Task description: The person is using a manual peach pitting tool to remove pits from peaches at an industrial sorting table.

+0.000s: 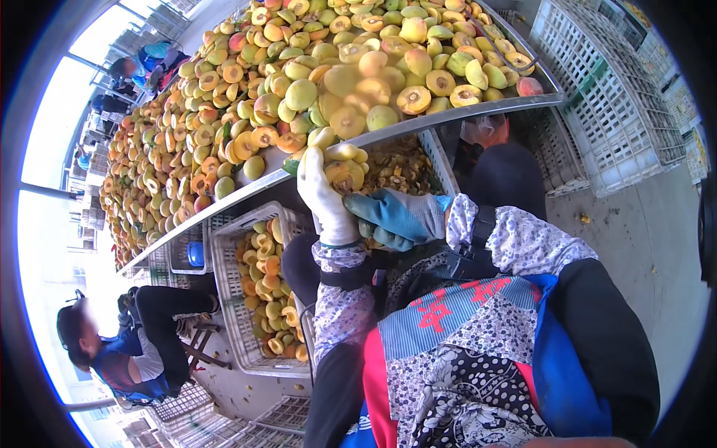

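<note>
My left hand [327,196], in a white glove with yellowed fingertips, is closed on a yellow cut peach [343,175] just below the metal table edge. My right hand [392,220], in a blue and grey glove, is curled against the underside of the peach; anything inside its fingers is hidden. A sloped table [448,116] heaped with whole and halved peaches lies beyond my hands. Beneath the peach is a crate [433,153] of pits and scraps. To the lower left, a white crate [230,332] holds peach halves.
A seated co-worker [127,358] is at the lower left, others [142,67] along the table's far side. Tall plastic crates [597,97] stand at the right, with more crates [276,418] at the bottom. A blue item [196,254] sits in a bin under the table.
</note>
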The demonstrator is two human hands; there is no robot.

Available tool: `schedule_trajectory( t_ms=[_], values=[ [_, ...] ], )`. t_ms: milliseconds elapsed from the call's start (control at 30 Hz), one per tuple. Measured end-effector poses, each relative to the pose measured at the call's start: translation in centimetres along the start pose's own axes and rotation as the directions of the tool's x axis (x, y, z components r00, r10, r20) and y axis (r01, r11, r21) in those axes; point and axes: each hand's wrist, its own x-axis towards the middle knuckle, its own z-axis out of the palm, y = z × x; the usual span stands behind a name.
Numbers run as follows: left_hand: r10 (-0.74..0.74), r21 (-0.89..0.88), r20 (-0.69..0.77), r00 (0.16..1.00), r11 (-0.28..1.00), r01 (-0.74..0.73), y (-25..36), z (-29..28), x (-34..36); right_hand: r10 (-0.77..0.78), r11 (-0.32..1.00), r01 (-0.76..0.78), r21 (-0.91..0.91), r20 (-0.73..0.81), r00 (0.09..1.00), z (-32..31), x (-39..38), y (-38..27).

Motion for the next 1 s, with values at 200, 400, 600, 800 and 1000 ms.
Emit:
schedule_trajectory(
  t_ms=[200,400,600,800,1000],
  values=[
    [-0.114,-0.137,0.27,0.956,0.978,0.155,0.5,-1.6,0.6,0.087,0.992,-0.111,0.059,0.32,0.943,-1.5,0.2,-1.1],
    [0.001,-0.517,0.152,0.988,0.852,0.079,0.8,-5.0,2.8,-0.303,0.676,0.141,-0.723,-0.099,0.948,-2.7,1.3,1.5],
    [0.275,0.31,-0.503,0.819,0.942,-0.125,9.9,-14.6,1.8,-0.661,0.511,0.023,-0.859,-0.376,0.65,-5.3,3.1,3.2],
    [0.412,0.916,-0.24,0.879,0.395,0.065,10.2,-12.6,5.6,-0.728,0.5,0.136,-0.855,-0.329,0.602,-3.5,3.2,2.2],
    [0.096,0.911,-0.251,0.963,-0.313,0.268,5.5,-13.4,13.8,-0.667,0.498,0.072,-0.864,-0.329,0.669,-2.5,2.7,1.8]
  ],
)
